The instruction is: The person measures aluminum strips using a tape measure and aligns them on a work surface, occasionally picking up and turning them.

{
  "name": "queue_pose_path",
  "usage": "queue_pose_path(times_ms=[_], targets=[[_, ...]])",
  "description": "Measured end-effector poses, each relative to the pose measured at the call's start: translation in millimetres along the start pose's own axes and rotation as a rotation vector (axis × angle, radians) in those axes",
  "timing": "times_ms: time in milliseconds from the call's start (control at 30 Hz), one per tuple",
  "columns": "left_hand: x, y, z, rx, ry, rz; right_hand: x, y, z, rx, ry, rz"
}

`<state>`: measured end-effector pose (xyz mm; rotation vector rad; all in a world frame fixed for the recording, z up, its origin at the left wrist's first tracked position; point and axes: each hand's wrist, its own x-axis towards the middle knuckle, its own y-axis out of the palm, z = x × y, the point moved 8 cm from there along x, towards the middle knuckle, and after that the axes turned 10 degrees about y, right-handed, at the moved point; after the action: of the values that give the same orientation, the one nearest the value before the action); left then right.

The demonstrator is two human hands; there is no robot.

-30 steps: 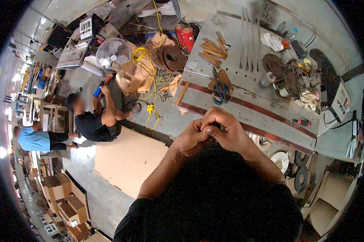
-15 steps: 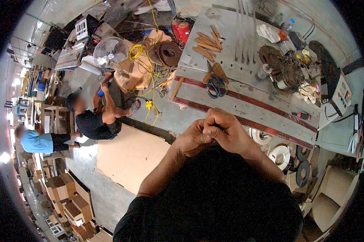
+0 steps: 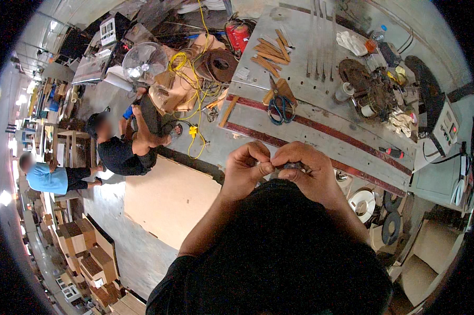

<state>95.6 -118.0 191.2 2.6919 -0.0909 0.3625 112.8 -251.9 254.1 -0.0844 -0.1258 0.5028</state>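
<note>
Two hands: raised together at chest height, just below the grey surface (image 3: pixel 321 113) edge.
Left hand (image 3: pixel 246 170): fingers curled, pinching a small dark part (image 3: pixel 292 167).
Right hand (image 3: pixel 306 170): fingers closed over that part.
Scissors (image 3: pixel 280 107): on the surface, well above the hands.

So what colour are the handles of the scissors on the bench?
Blue, on the scissors lying on the bench; head view.

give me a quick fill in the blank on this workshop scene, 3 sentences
1. The left hand and right hand pinch a small dark part with their ____.
2. The blue-handled scissors lie on the grey ____.
3. The round fan stands on the floor beside a tangle of ____ cable.

Missing words: fingers; workbench; yellow
</note>
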Motion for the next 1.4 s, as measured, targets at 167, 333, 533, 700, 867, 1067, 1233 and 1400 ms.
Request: queue_pose_path(times_ms=[167,333,533,700,867,1067,1233,1400], targets=[[6,2,-17,0.112,0.126,0.05,-1,1,10,-0.088,-0.005,0.024],[6,1,-25,0.208,0.166,0.062,-2,1,22,-0.2,-0.093,0.006],[9,6,-28,0.218,0.15,0.122,-6,-1,26,-0.195,-0.144,-0.006],[13,13,-28,0.176,0.094,0.173,-7,-3,23,-0.18,-0.159,-0.019],[13,12,-19,0.095,0.044,0.157,-6,-1,28,-0.199,-0.164,-0.067],[15,16,-13,0.027,-0.03,0.073,-7,-5,27,-0.185,-0.167,-0.182],[16,13,-8,-0.006,-0.039,0.082,-8,-6,21,-0.17,-0.156,-0.178],[18,13,-8,-0.037,-0.029,0.079,-7,-7,20,-0.187,-0.161,-0.204]])
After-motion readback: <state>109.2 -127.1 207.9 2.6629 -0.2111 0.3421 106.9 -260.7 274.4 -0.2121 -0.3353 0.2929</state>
